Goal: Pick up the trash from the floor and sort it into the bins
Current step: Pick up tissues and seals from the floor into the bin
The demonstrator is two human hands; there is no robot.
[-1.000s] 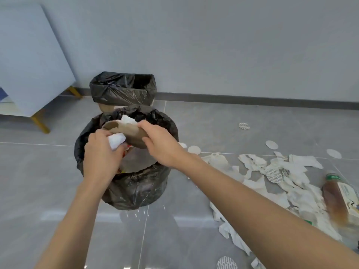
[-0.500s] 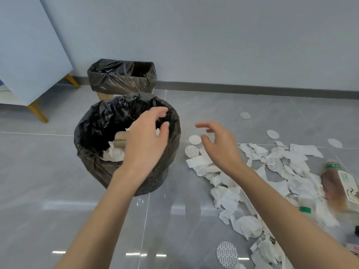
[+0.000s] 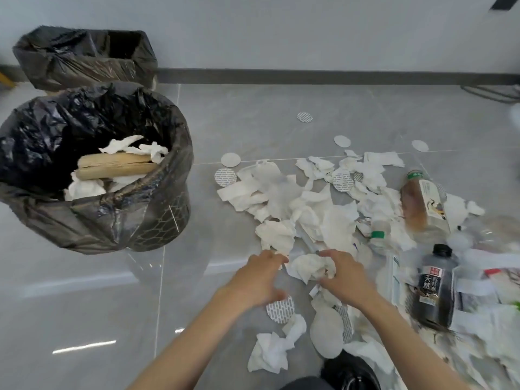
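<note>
trash (image 3: 315,209) lies spread over the grey floor (image 3: 253,114) to the right of the bins: mostly torn and crumpled white tissue, with round paper discs, some plain and some printed, and a few bottles mixed in. the round bin (image 3: 98,220), lined with a black bag, stands at the left, well apart from the heap; inside it a flattened cardboard roll (image 3: 115,166) lies on white tissue. just behind it, against the wall, stands a rectangular bin (image 3: 70,63) with its own black liner. at the right edge of the heap a bottle of brown drink (image 3: 422,204) lies on its side, and a dark bottle (image 3: 432,282) with a black cap lies nearer the person. both arms reach down to the near edge of the heap. the left hand (image 3: 259,277) is spread, its fingers apart and holding nothing, the fingertips just beside a crumpled tissue (image 3: 309,267). the right hand (image 3: 346,274) has its fingers above and thumb below that tissue, curled round it, though the blur hides how firm the grip is. a printed disc (image 3: 280,308) lies on the floor under the left hand's thumb.
</note>
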